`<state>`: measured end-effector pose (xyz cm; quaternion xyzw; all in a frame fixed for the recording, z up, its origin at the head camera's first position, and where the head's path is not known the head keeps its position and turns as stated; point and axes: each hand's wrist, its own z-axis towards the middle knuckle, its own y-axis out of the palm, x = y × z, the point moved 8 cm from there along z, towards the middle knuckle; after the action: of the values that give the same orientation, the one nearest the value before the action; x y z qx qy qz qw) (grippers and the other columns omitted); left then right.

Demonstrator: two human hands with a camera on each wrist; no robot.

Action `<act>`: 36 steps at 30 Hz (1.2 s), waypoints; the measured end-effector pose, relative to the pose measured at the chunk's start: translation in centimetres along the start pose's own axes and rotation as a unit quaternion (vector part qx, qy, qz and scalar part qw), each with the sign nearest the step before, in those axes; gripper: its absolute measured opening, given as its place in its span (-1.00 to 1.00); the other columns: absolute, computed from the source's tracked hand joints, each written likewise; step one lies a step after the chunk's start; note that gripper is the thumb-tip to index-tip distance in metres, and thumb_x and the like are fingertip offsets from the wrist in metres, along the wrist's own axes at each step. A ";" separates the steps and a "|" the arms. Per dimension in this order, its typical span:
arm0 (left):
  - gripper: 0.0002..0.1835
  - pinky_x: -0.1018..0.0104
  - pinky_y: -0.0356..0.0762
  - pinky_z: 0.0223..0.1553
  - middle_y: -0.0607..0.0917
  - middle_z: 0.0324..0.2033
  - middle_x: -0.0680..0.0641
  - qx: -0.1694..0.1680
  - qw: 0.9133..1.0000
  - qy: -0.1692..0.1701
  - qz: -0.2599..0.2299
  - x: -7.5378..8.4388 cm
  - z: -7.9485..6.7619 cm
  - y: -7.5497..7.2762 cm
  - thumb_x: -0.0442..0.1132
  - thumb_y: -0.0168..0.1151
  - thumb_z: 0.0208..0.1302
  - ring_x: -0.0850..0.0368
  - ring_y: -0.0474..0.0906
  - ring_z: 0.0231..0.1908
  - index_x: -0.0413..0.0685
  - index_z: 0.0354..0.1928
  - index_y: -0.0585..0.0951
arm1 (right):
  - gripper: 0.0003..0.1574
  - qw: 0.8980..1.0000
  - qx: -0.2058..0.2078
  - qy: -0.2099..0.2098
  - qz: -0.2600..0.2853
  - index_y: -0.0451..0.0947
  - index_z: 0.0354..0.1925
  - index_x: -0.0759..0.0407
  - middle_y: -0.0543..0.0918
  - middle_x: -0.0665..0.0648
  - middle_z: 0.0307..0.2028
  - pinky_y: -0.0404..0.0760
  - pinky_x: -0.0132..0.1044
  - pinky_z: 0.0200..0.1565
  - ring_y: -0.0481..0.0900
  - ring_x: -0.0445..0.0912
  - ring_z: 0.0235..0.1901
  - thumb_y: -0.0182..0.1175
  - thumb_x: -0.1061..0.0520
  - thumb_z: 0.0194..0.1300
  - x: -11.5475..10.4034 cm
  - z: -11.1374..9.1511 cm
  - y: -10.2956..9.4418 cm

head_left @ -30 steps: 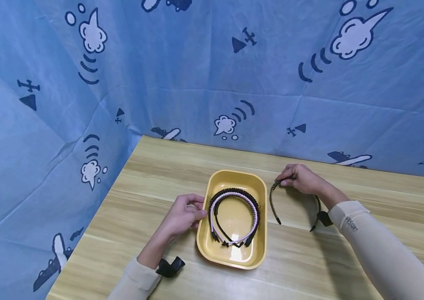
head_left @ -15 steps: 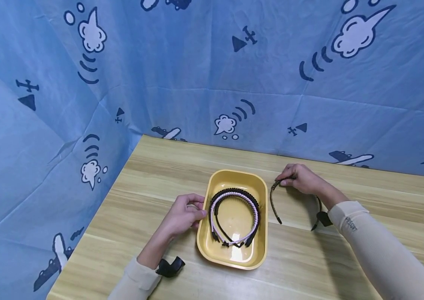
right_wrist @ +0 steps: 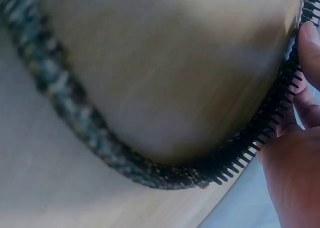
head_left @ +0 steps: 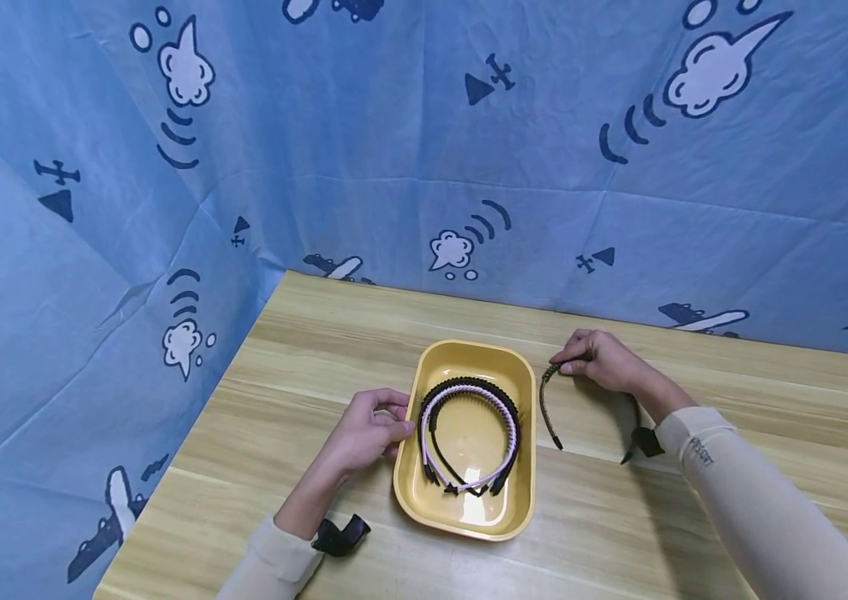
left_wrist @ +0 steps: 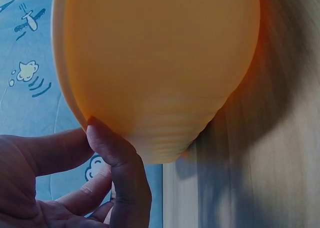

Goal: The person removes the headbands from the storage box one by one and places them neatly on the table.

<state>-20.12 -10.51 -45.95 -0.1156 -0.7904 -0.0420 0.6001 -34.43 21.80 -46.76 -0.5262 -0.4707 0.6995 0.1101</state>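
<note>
In the head view my left hand (head_left: 370, 429) pinches the left rim of a yellow plastic bin (head_left: 461, 527). The left wrist view shows thumb and index finger at the edge of the bin wall (left_wrist: 165, 47). Inside lie several hairbands: a black braided one, a pale pink twisted one (head_left: 422, 437) and a thin dark one, with a small black star (head_left: 451, 488) at the bottom. Right of the bin, my right hand (head_left: 604, 362) pinches the top of a dark, speckled hairband (right_wrist: 90, 128), its ends pointing toward me. Comb-like teeth line the part near my fingers.
The bin stands on a wood-grain table (head_left: 304, 350). Behind and to the left hangs a blue printed cloth (head_left: 364, 225). Black straps (head_left: 341, 535) sit at both wrists, below light sleeves.
</note>
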 end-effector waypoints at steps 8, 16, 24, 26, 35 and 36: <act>-0.59 0.42 0.52 -0.55 0.53 -0.27 -0.11 -0.001 1.000 0.000 0.000 -0.1 -0.1 0.0 -0.52 0.23 0.18 0.24 0.49 -0.53 -0.45 0.11 0.50 | -0.79 1.000 0.018 -0.003 0.022 0.76 -0.18 0.26 0.66 0.15 -0.30 0.48 -0.44 -0.18 0.51 -0.18 -0.26 0.37 0.29 0.16 0.0 -0.5 0.1; -0.59 0.41 0.53 -0.55 0.53 -0.27 -0.11 -0.001 1.000 0.005 -0.002 -0.1 -0.1 0.0 -0.52 0.23 0.18 0.24 0.49 -0.53 -0.46 0.10 0.49 | -0.80 0.999 0.029 -0.005 0.044 0.76 -0.19 0.27 0.65 0.18 -0.30 0.47 -0.47 -0.20 0.50 -0.22 -0.28 0.37 0.29 0.16 0.1 -0.7 0.2; -0.59 0.41 0.53 -0.57 0.51 -0.29 -0.10 0.000 1.000 0.009 -0.005 -0.2 0.2 -0.1 -0.54 0.21 0.18 0.23 0.49 -0.53 -0.48 0.10 0.48 | -0.77 0.999 0.025 0.002 0.032 0.73 -0.16 0.36 0.66 0.24 -0.27 0.47 -0.45 -0.19 0.52 -0.09 -0.25 0.35 0.34 0.16 0.5 -0.3 0.2; -0.58 0.42 0.53 -0.58 0.51 -0.28 -0.11 -0.001 1.000 0.010 -0.005 -0.1 0.2 -0.1 -0.54 0.21 0.18 0.23 0.49 -0.53 -0.48 0.11 0.47 | -0.77 0.999 0.023 -0.001 0.030 0.73 -0.15 0.34 0.67 0.22 -0.26 0.48 -0.45 -0.17 0.52 -0.09 -0.23 0.35 0.34 0.16 0.4 -0.3 0.1; -0.59 0.40 0.52 -0.57 0.51 -0.25 -0.14 0.001 1.000 0.002 -0.002 -0.2 0.3 0.0 -0.53 0.22 0.18 0.23 0.49 -0.54 -0.46 0.11 0.49 | -0.74 1.000 0.016 -0.002 0.020 0.75 -0.14 0.24 0.73 0.17 -0.23 0.53 -0.45 -0.09 0.59 -0.13 -0.20 0.40 0.29 0.13 0.4 -0.1 -0.4; -0.59 0.40 0.52 -0.57 0.51 -0.25 -0.13 0.002 1.000 0.002 -0.003 -0.2 0.3 0.0 -0.53 0.22 0.17 0.23 0.48 -0.54 -0.46 0.10 0.49 | -0.74 1.000 0.019 0.002 0.019 0.75 -0.14 0.23 0.73 0.17 -0.23 0.54 -0.44 -0.08 0.60 -0.10 -0.19 0.40 0.29 0.13 0.4 -0.1 -0.4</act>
<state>-20.33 -10.53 -46.20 -0.1124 -0.7898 -0.0422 0.6015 -34.62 22.32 -46.68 -0.5344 -0.4473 0.7091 0.1073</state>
